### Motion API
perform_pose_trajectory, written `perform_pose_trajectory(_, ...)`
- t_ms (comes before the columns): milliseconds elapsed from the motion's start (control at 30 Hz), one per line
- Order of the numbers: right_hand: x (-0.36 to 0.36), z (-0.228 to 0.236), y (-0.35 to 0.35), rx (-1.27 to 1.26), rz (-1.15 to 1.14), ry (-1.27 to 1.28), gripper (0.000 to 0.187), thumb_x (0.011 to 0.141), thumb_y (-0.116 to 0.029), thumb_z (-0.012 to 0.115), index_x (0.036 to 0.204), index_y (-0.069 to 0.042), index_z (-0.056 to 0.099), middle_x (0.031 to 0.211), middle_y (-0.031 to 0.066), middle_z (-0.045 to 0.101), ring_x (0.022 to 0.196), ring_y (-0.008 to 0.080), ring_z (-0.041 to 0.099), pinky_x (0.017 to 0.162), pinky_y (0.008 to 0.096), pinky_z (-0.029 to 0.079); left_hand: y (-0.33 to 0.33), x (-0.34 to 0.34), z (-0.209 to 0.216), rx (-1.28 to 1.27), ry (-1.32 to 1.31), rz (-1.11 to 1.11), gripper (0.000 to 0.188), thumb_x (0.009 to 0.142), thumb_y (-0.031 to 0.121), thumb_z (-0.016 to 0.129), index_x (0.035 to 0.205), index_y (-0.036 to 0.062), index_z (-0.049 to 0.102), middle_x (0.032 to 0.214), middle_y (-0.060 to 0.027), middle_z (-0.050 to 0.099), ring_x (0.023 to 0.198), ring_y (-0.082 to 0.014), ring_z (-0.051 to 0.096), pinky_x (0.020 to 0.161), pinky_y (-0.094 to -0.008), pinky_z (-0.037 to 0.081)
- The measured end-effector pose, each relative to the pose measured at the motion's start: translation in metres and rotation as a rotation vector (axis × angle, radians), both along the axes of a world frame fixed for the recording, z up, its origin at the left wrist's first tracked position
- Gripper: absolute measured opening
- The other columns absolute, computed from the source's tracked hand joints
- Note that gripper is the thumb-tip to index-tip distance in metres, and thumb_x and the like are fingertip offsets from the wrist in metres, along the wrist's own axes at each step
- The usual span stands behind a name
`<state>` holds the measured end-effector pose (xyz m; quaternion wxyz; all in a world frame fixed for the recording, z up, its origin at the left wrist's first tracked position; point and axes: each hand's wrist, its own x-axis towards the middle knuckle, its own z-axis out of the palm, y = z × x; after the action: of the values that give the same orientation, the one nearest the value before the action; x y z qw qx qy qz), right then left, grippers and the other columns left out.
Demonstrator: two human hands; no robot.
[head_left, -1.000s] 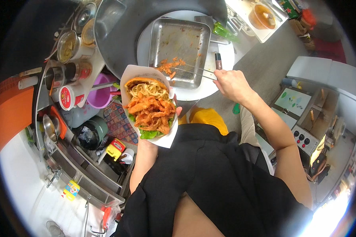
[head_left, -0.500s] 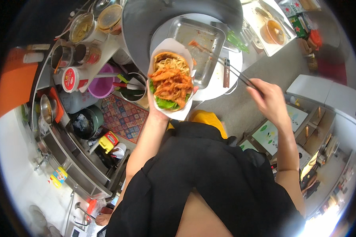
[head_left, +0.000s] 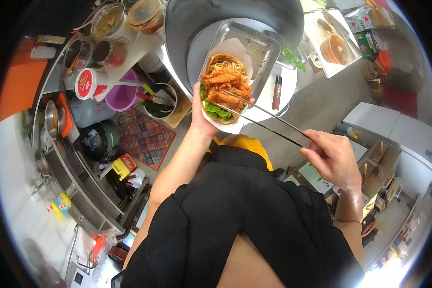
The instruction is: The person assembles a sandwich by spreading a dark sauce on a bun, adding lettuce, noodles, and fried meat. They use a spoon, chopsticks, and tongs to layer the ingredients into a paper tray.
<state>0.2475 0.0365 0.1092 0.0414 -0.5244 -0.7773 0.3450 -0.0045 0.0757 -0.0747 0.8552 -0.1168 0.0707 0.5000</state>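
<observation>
My left hand (head_left: 203,117) holds a white paper pocket (head_left: 233,47) from its left side and below. Inside the paper lies an open sandwich (head_left: 225,85) with a browned bun, pale noodle-like strands, reddish-orange strips of meat and green lettuce. My right hand (head_left: 332,157) is closed around the upper ends of long, thin chopsticks (head_left: 279,117). Their tips are spread and reach the meat and lettuce at the sandwich's lower half. A metal tray (head_left: 270,48) with reddish crumbs sits just beyond the sandwich, partly covered by it.
Under the tray is a white round surface (head_left: 291,89), with a dark brown-handled tool (head_left: 277,93) on it. A grey curved shield (head_left: 182,29) rises behind. Pots and tubs (head_left: 92,83) crowd the left counter. At the far right stands a white board (head_left: 317,29) with an orange tub (head_left: 334,50).
The sandwich and my left hand have shifted right. The chopsticks, which held a meat strip over the tray, have come down to the sandwich with their tips apart.
</observation>
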Motion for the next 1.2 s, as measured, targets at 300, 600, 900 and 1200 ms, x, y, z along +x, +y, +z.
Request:
perform_pose_trajectory(300, 0.004, -0.03, 0.003, -0.007, 0.033, -0.015, 0.022, 0.085, -0.014, 0.066, 0.101, 0.002, 0.064, 0.086, 0.0174, 0.068, 0.068, 0.0331, 0.065, 0.061, 0.0394, 0.05, -0.002, 0.004, -0.006, -0.053, -0.009, -0.008, 0.07, 0.09, 0.059, 0.045, 0.145, 0.0167, 0.037, 0.141, -0.0172, 0.045, 0.122, -0.0407, 0.051, 0.102, -0.0658, 0.038)
perform_pose_trajectory(600, 0.004, -0.034, 0.01, 0.031, 0.055, -0.046, 0.02, 0.086, -0.014, 0.065, 0.099, 0.001, 0.065, 0.085, 0.0172, 0.067, 0.068, 0.0346, 0.064, 0.062, 0.0398, 0.05, -0.002, 0.003, -0.007, -0.042, -0.023, -0.017, 0.072, 0.09, 0.061, 0.046, 0.147, 0.0177, 0.034, 0.143, -0.0165, 0.044, 0.124, -0.0419, 0.049, 0.105, -0.0653, 0.034)
perform_pose_trajectory(900, 0.012, -0.006, 0.011, -0.016, -0.053, 0.131, 0.027, 0.08, -0.008, 0.07, 0.104, 0.003, 0.065, 0.069, 0.0119, 0.059, 0.054, 0.024, 0.056, 0.052, 0.0308, 0.043, -0.011, -0.001, -0.001, -0.07, -0.086, -0.001, 0.071, 0.093, 0.06, 0.037, 0.148, 0.0148, 0.032, 0.144, -0.019, 0.041, 0.126, -0.0453, 0.046, 0.104, -0.0662, 0.036)
perform_pose_trajectory(1200, 0.033, -0.048, 0.033, -0.045, -0.304, 0.097, 0.028, 0.086, -0.018, 0.068, 0.104, 0.004, 0.064, 0.071, 0.0145, 0.061, 0.056, 0.0231, 0.058, 0.054, 0.0317, 0.045, -0.033, -0.011, -0.001, -0.096, -0.051, 0.026, 0.076, 0.088, 0.063, 0.049, 0.147, 0.0184, 0.032, 0.146, -0.0146, 0.041, 0.127, -0.0469, 0.044, 0.105, -0.0713, 0.029)
